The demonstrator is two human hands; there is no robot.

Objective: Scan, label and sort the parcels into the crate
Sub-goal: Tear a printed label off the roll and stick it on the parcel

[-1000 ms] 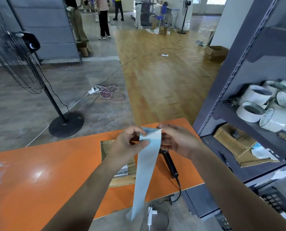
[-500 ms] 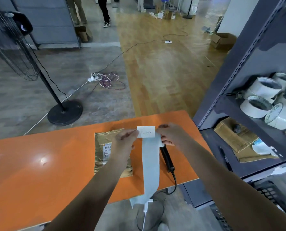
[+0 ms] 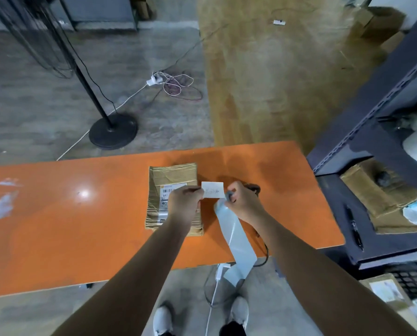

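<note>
**Item 1, parcel** (image 3: pixel 172 174). We record a flat brown package wrapped in tape. It lies near the middle of the orange desk (image 3: pixel 81 226), long side running away from us. A printed sticker (image 3: pixel 168 191) with a barcode sits on its top face, partly under our wrist.

**Item 2, label** (image 3: pixel 213 189). This is a small white rectangle with faint handwriting. We hold it in the air just right of the parcel, face up and roughly level. It is not yet stuck down.

**Item 3, left hand** (image 3: pixel 186 202). Thumb and forefinger pinch the label's left edge, and the other fingers are curled under.

**Item 4, right hand** (image 3: pixel 243 202). The fingers are curled round the top of the backing strip (image 3: pixel 239 238), a pale glossy ribbon. The strip trails down past the near edge of the desk.

**Item 5, scanner** (image 3: pixel 254 187). Only a dark sliver shows behind the right hand, lying on the desk.

**Item 6, crate** (image 3: pixel 407 275). We take the black lattice at the lower right, under the shelf rack (image 3: pixel 372 117), to be the crate.

**Step in hand, as we judge it:** the label appears free of the strip, so the next move is to fix it to the parcel.

**Handling notes:**
- Keep the pinch to the very edge, so little adhesive touches skin.
- Choose a bare stretch of tape clear of the barcode.
- Lay one edge down first, then smooth across to push out air.
- Drop the strip first to free the right hand for pressing.
- Glossy tape may grip poorly, so rub firmly.
</note>
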